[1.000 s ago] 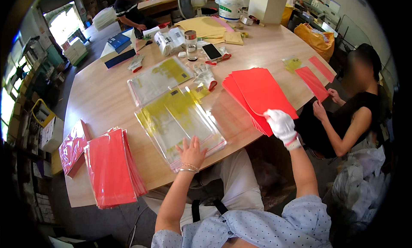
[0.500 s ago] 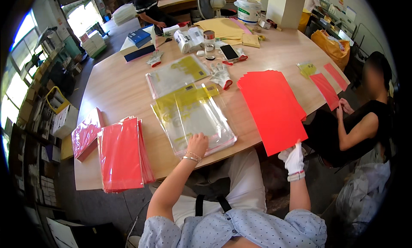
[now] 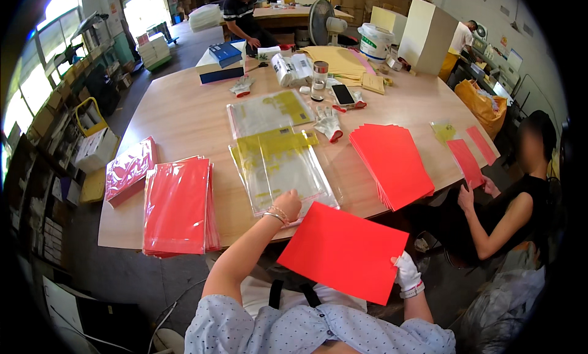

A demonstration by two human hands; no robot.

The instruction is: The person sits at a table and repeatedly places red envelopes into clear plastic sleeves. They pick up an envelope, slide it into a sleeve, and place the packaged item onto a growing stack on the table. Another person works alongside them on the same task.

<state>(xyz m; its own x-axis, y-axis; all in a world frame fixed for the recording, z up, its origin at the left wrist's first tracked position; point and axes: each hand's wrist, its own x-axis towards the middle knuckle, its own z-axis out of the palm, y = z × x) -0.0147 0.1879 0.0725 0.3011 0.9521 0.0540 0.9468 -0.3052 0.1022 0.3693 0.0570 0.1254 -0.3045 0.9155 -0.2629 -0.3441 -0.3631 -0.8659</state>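
Left hand: the bare left hand, a bracelet at its wrist, lies palm down with fingers pressed flat on the near edge of the stack of clear plastic sleeves with yellow printing; forearm stretched forward from the lower edge.
Right hand: the white-gloved right hand sits low, off the tabletop, its fingers pinched on the right corner of a single flat red rectangular sheet.
Red sheet: held tilted in the air over the lap, its upper corner just beside the sleeve stack, clear of the tabletop's near edge.
Tabletop: the rounded light wooden tabletop curves around the person.
Left of sleeves: a pile of sleeved red sheets lies near the near edge.
Right of sleeves: a fanned stack of bare red sheets overhangs the near edge.
Open room: bare wood shows between the sleeves and each red stack.
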